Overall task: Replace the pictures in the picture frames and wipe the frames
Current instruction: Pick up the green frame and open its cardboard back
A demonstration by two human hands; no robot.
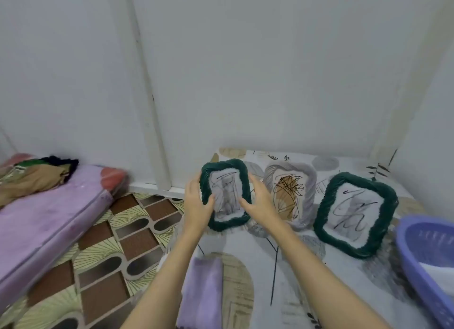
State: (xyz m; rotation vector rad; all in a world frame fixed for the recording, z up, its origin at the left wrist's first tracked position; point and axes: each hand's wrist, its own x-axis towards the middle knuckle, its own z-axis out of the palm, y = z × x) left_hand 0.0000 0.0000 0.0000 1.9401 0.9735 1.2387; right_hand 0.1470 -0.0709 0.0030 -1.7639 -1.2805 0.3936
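Both hands, left hand (196, 201) and right hand (258, 201), gripping leftmost green frame (224, 193) by its side edges, just left of grey frame (290, 193); slip risk from thin edge grip, could knock grey frame over.

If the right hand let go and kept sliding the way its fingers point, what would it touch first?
The right hand points up and leftward across the left green frame it grips. Going straight on, it would probably meet the left hand on the frame's other edge, though depth is hard to judge.
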